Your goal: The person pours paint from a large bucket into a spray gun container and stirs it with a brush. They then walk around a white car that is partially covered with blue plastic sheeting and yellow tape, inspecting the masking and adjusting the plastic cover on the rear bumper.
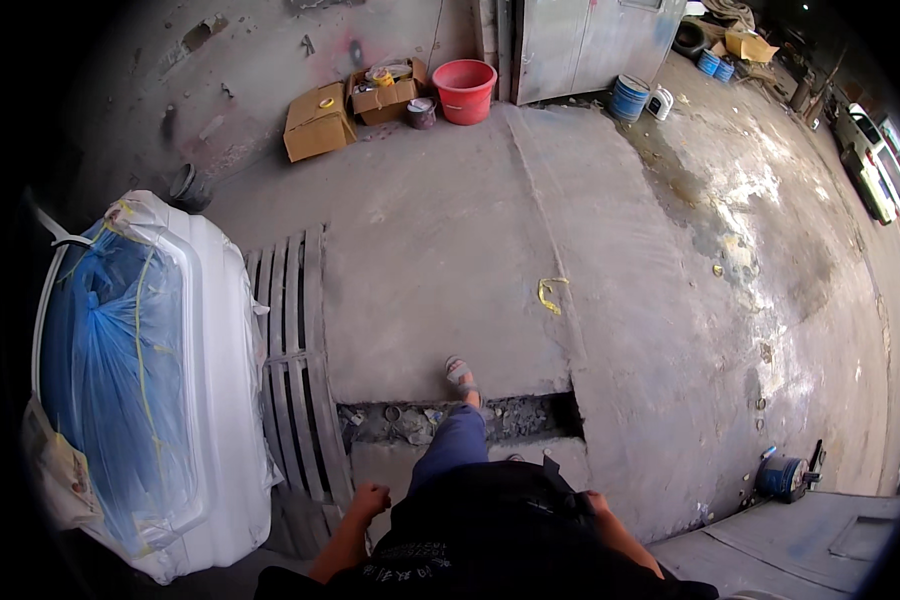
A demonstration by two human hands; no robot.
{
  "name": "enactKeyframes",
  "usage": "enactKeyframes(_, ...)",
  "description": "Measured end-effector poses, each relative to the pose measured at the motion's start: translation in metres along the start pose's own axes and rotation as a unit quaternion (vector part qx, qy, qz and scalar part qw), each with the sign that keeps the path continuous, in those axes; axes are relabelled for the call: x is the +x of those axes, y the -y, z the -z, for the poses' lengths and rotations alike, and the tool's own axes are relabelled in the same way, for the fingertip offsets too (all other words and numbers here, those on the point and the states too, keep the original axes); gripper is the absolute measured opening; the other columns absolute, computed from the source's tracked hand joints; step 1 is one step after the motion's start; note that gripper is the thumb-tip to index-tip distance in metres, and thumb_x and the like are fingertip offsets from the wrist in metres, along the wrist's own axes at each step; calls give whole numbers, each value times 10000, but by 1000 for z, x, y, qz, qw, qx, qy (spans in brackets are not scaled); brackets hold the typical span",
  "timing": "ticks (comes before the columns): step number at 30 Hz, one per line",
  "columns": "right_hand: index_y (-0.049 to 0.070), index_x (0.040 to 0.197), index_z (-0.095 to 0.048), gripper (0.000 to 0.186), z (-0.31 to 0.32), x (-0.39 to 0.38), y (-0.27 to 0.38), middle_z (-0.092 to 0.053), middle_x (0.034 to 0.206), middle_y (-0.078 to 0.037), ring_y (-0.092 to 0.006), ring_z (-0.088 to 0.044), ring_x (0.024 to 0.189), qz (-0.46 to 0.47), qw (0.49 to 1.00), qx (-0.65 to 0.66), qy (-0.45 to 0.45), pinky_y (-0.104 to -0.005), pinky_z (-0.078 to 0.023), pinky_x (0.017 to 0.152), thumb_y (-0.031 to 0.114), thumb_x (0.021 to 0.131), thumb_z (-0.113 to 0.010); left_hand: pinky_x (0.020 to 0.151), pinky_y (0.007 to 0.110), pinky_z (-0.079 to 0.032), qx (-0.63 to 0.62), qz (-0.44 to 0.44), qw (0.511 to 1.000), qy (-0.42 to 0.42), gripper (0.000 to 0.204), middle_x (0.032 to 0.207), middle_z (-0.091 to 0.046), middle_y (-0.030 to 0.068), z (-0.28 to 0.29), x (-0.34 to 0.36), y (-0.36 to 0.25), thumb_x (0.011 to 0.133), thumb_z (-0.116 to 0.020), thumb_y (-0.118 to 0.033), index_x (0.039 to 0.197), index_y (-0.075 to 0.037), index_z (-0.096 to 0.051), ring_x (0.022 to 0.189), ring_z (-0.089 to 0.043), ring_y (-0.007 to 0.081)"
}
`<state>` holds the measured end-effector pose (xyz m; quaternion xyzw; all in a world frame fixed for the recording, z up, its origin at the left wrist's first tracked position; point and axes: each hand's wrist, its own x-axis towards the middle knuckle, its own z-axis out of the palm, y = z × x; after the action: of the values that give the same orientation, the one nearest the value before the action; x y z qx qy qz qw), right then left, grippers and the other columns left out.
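Ahead of a worker's (480, 530) loosely curled, seemingly empty left hand (372, 500) lies an open trench (566, 412); the right hand's (597, 503) grip (half hidden from where I stand) cannot be told. Left of the left hand, a white vehicle (228, 420) wears blue plastic (108, 370), apparently fully fastened; its white flank (208, 300) remains bare.

So there's a vehicle (220, 400) on the left, floor grate (292, 358) right beside it, between it and the person's left hand (372, 498). Trench (400, 422) runs rightward from the grate, under the leg (455, 440). Up front by the wall (260, 90): boxes (318, 122), with a bucket (464, 95) further right.
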<state>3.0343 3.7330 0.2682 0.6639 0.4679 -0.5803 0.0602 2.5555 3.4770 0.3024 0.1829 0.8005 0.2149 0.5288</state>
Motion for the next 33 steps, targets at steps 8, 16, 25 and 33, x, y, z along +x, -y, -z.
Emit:
enactKeyframes(8,-4,966,-635,319,34,40,228,-651,883,-174,-246,-629,826,-103,993,-42,-39,-346,-499,728,216,748,-557,662,387,-502,463,-129,873,85,236,788,-647,149,22,102,12,714,-603,-252,839,-54,-636,735,-630,292)
enactKeyframes(16,-12,952,-604,269,30,213,437,-636,835,-128,-204,-604,752,113,989,-71,-66,-330,-492,634,200,794,-555,557,270,-445,-137,4,970,-202,215,652,-595,68,188,177,-332,820,-569,-207,785,5,-576,587,-560,132)
enactKeyframes(25,-38,915,-629,288,56,289,617,-649,852,-167,-250,-619,796,33,981,-192,10,-353,-482,736,185,759,-534,476,279,-394,-340,205,893,-214,158,614,-524,50,166,251,-287,806,-558,-196,739,-57,-523,522,-505,144)
enactKeyframes(33,-11,922,-569,206,119,415,754,-581,686,-126,-205,-547,483,34,955,-261,134,-325,-460,418,139,803,-493,561,359,-424,176,9,983,-49,192,652,-527,116,115,274,-406,796,-482,-214,744,-44,-555,580,-524,248)
